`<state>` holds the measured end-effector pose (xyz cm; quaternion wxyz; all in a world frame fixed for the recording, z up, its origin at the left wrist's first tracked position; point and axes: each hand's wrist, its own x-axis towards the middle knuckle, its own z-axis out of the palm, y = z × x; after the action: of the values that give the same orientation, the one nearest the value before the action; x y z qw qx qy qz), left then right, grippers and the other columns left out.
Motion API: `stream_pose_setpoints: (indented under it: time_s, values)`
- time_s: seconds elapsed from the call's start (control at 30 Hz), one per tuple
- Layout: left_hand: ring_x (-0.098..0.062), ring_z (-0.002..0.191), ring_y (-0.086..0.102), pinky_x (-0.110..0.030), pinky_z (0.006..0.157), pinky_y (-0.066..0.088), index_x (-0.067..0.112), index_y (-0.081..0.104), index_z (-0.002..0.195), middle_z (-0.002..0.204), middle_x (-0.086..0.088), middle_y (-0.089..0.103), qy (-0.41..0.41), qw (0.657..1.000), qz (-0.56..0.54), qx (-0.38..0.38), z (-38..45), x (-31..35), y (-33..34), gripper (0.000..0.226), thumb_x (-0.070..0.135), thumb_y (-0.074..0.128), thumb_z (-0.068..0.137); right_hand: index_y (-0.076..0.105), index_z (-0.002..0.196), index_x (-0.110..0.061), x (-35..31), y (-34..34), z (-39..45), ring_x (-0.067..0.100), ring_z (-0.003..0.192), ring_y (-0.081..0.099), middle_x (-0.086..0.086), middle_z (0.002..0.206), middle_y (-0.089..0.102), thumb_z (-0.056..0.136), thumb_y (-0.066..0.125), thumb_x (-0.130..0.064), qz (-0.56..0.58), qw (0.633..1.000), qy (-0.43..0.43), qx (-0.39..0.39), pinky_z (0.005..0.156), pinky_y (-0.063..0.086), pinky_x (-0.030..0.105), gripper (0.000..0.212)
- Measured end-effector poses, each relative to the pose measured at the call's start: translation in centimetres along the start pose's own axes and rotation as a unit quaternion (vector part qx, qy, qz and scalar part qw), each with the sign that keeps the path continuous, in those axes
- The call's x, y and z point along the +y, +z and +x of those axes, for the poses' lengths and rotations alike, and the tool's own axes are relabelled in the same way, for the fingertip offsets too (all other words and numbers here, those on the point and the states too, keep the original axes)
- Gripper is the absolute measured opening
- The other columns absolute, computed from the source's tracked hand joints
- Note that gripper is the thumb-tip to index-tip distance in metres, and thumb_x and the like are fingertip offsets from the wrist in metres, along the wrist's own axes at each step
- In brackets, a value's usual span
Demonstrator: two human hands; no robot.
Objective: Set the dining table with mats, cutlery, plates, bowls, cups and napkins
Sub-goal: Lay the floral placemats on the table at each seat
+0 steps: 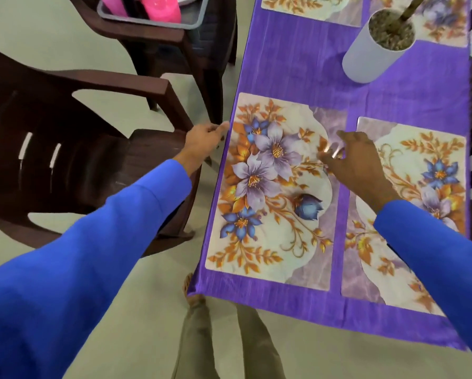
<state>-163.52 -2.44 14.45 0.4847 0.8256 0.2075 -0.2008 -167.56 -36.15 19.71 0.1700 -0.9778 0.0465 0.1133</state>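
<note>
A floral mat [273, 187] lies flat on the purple tablecloth [311, 72] at the near left of the table. A second floral mat [409, 203] lies to its right, partly under my right sleeve. Two more mats, one [311, 8] and another [442, 23], show at the far end. My left hand [202, 142] hovers at the table's left edge, its fingertips beside the near mat's corner, holding nothing. My right hand [357, 160] is spread above the gap between the two near mats, fingers apart and empty.
A white cylindrical pot [366, 58] filled with gravel stands mid-table. Two dark brown plastic chairs, the near one [73, 149] and the far one [174, 42], stand left of the table. The far one holds a grey tray [147, 20] with pink items.
</note>
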Motion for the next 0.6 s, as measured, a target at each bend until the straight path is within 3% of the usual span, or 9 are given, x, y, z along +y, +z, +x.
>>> stream_pose_setpoints:
  time_s: [0.1,0.2,0.27,0.43,0.6]
  values:
    - [-0.009,0.088,0.075,-0.019,0.071,0.056,0.015,0.075,0.111,0.101,0.003,0.078,-0.002,1.000,0.008,-0.024,0.5,-0.1,0.5,0.043,0.055,0.064,0.098,0.063,0.130,-0.004,0.2,0.9,0.1,0.046,0.121,0.054,0.026,0.127,0.058,0.089,0.075,-0.045,-0.002,0.999,0.007,-0.033,0.099,0.046,0.047,0.059]
    - [0.005,0.061,0.070,-0.007,0.049,0.047,0.016,0.073,0.114,0.087,0.010,0.074,0.001,1.000,0.009,-0.022,0.5,-0.3,0.8,0.033,0.046,0.067,0.100,0.061,0.134,-0.005,0.1,1.3,-0.3,0.043,0.127,0.049,0.022,0.137,0.053,0.091,0.076,-0.039,-0.001,0.999,0.009,-0.045,0.105,0.044,0.047,0.056]
    - [0.008,0.057,0.069,-0.008,0.045,0.046,0.017,0.073,0.112,0.083,0.011,0.073,-0.007,1.000,-0.002,-0.023,0.5,-0.4,0.8,0.031,0.044,0.068,0.099,0.058,0.139,-0.006,0.0,1.4,-0.4,0.041,0.130,0.047,0.020,0.141,0.050,0.092,0.076,-0.040,-0.006,0.999,0.012,-0.041,0.108,0.044,0.048,0.060]
    - [-0.004,0.070,0.074,-0.012,0.050,0.051,0.017,0.074,0.115,0.090,0.006,0.077,-0.026,0.999,-0.023,-0.029,0.2,-0.2,0.7,0.036,0.048,0.071,0.096,0.057,0.141,-0.008,0.3,1.3,-0.6,0.038,0.131,0.047,0.018,0.143,0.050,0.093,0.075,-0.044,0.000,0.999,0.013,-0.033,0.110,0.043,0.049,0.063]
    - [-0.005,0.069,0.073,-0.012,0.048,0.050,0.016,0.073,0.114,0.089,0.007,0.076,-0.037,0.998,-0.036,-0.024,-0.1,0.1,0.6,0.036,0.046,0.072,0.096,0.054,0.144,-0.008,0.4,1.6,-0.9,0.038,0.134,0.047,0.019,0.145,0.049,0.094,0.072,-0.045,0.003,0.999,0.013,-0.031,0.112,0.043,0.049,0.065]
